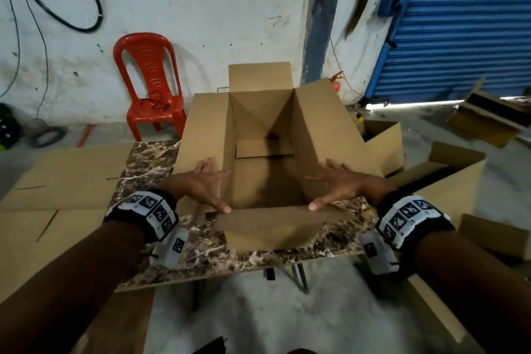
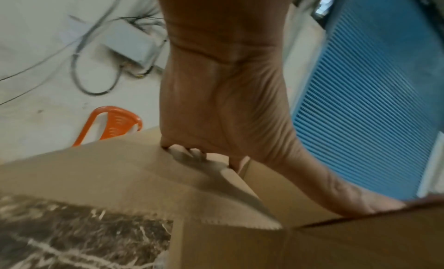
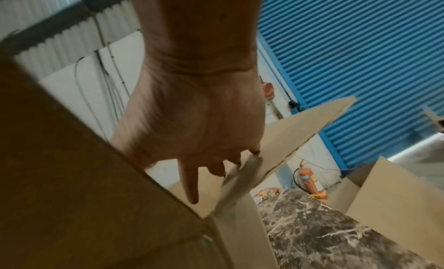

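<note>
A large open cardboard box (image 1: 263, 152) stands on a marble-patterned table (image 1: 149, 164), all of its top flaps folded outward. My left hand (image 1: 205, 181) lies flat on the left flap with its fingers spread, the thumb reaching to the near left corner. My right hand (image 1: 336, 181) mirrors it on the right flap, thumb at the near right corner. In the left wrist view the left hand (image 2: 223, 111) presses on the box (image 2: 120, 178). In the right wrist view the right hand (image 3: 192, 121) has its fingers at the flap (image 3: 300, 130). The box holds nothing visible.
Flat cardboard sheets (image 1: 57, 195) lie to the left of the table. More open boxes (image 1: 448, 181) stand to the right. A red plastic chair (image 1: 152, 86) is against the far wall, beside a blue roller shutter (image 1: 459, 23). A fire extinguisher (image 3: 310, 182) stands on the floor.
</note>
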Available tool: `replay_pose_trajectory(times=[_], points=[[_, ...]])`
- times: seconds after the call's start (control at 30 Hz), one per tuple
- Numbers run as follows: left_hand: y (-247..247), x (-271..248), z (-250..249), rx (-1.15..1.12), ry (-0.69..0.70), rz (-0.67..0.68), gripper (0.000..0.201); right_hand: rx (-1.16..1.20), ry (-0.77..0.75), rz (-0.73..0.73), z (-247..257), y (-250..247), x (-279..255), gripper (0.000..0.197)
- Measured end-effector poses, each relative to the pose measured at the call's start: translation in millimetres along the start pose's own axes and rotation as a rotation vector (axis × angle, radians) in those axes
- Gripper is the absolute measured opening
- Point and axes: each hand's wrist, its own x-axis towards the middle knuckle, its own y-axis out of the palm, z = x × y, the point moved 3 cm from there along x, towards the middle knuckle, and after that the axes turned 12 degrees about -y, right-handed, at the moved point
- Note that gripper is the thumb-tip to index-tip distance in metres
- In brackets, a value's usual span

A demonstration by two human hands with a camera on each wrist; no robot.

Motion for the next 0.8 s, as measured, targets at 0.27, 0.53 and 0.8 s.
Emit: replay_pose_trajectory(times=[0.27,0.53,0.8], points=[[25.6,3.6,-21.8,0.062,-0.054,-0.171,0.128,-0.318,0.098,-0.160,17.2,43.9,24.0,0.118],[44.5,3.4,-15.0,-0.211,-0.066,-0.235,0.148,-0.213,0.034,-0.205,9.2,42.3,16.9,0.127],[-31.7,15.8,6.2,-0.421,-0.072,-0.226,0.116,-0.085,0.039,-0.331,0.1,-45.2,15.7,0.093]])
